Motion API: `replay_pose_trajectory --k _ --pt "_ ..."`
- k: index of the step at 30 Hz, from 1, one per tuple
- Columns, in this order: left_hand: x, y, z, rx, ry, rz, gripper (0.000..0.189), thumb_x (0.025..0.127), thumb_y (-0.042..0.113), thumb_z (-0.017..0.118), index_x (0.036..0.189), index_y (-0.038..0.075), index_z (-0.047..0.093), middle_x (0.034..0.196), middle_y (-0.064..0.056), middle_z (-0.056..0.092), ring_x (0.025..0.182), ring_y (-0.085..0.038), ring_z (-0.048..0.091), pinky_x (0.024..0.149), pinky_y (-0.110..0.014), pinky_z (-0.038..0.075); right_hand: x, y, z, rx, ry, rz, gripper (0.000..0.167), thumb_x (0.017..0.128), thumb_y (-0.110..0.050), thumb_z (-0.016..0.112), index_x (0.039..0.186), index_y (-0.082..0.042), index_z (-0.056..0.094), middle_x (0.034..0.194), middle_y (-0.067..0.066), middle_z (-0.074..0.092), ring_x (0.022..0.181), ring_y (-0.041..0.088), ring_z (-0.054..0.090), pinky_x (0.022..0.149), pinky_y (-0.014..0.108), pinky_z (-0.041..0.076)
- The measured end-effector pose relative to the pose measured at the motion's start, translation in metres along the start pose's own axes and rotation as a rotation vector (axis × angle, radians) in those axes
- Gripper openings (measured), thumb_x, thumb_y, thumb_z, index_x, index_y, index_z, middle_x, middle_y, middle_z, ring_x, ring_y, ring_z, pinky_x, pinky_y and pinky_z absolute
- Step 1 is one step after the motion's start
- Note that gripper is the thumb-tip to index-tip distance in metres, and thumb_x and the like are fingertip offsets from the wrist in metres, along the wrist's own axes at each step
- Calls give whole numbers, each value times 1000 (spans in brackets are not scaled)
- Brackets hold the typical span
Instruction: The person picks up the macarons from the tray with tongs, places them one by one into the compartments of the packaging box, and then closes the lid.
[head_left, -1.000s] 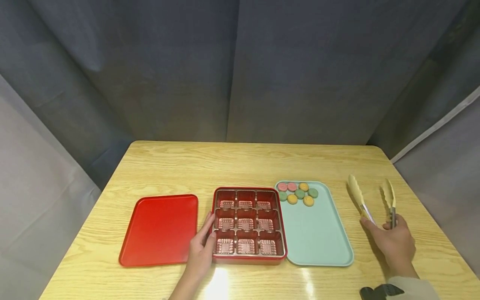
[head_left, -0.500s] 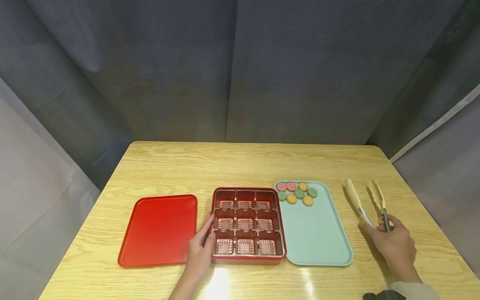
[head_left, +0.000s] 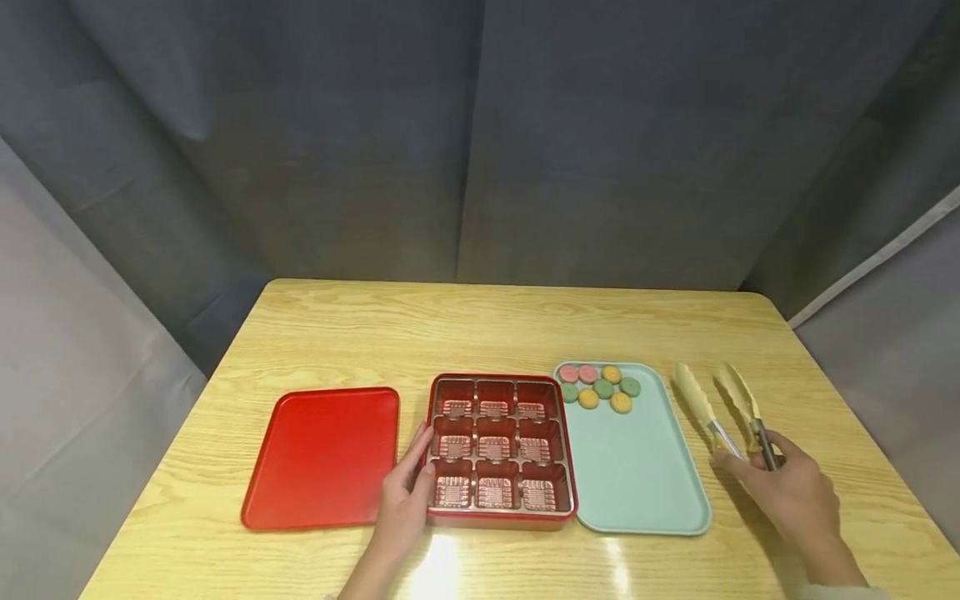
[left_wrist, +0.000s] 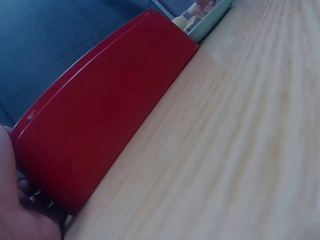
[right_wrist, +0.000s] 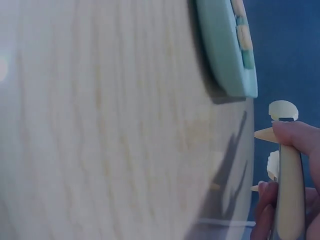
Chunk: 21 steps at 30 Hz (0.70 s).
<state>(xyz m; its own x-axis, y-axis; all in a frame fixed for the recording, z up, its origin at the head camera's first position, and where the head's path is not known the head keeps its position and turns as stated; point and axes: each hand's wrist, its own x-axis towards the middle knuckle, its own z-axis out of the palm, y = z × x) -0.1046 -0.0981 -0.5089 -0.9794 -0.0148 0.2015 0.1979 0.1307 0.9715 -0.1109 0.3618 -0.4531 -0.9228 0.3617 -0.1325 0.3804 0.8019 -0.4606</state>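
My left hand (head_left: 402,500) rests against the left side of a red box (head_left: 498,522), fingers extended along its wall. The box has a clear brown-tinted insert divided into several square compartments; I see nothing in them. In the left wrist view, the box's red wall (left_wrist: 105,110) stands on the table beside my hand. On the right, my right hand (head_left: 795,496) grips a pair of tongs (head_left: 738,392) with cream scalloped tips and metal arms. The tips are spread apart, above the table, with nothing between them. In the right wrist view, my fingers hold the tongs' cream handle (right_wrist: 291,195).
A pale green tray (head_left: 637,475) touches or nearly touches the box's right side. Several pink, yellow and green round cookie-like pieces (head_left: 603,388) lie at its far end. A flat red lid or tray (head_left: 322,458) lies left on the wooden table (head_left: 360,333). Grey curtains (head_left: 375,167) surround the table.
My right hand has carried the tongs left, toward the green tray, and their tips have drawn closer together. My left hand and the box stay in place.
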Motion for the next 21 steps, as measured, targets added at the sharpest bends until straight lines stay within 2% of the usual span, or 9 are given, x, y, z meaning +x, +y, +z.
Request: replay_pose_trajectory --k 4,8,12,16,19,21 --pt "0 2 0 0 -4 -9 47 96 3 46 142 9 42 153 -12 28 140 -29 25 107 -14 23 -3 -7 -6 -21 -70 -57 97 81 -65 56 144 4 29 105 20 66 75 28 58 55 33 40" --pt "-1 2 0 2 -3 -13 47 95 2 46 142 9 42 153 -12 28 140 -29 26 107 -15 24 -10 -16 -10 -34 -105 -128 96 84 -62 56 142 9 28 99 18 67 78 33 59 52 33 44" --pt "0 2 0 9 1 -11 47 95 2 46 142 9 42 152 -13 29 140 -29 26 107 -15 23 -18 -24 -9 -40 -111 -172 94 84 -60 57 142 9 29 84 11 65 63 25 55 46 31 41" --pt "0 3 1 10 5 -9 47 95 1 46 141 9 43 152 -13 30 140 -29 26 108 -14 22 -26 -32 -5 -40 -119 -191 92 83 -60 59 142 6 32 75 6 58 47 13 36 41 28 34" --pt "0 3 1 7 8 -10 47 95 1 46 141 8 43 152 -13 30 140 -28 26 108 -14 22 -31 -37 -2 -56 -112 -216 89 82 -59 61 140 4 37 75 7 57 47 13 34 40 27 33" --pt "0 2 1 3 10 -16 47 95 2 46 141 8 43 152 -12 30 140 -27 26 109 -13 21 -33 -40 -1 -64 -114 -231 88 82 -59 61 140 3 39 80 15 60 48 14 35 41 27 32"
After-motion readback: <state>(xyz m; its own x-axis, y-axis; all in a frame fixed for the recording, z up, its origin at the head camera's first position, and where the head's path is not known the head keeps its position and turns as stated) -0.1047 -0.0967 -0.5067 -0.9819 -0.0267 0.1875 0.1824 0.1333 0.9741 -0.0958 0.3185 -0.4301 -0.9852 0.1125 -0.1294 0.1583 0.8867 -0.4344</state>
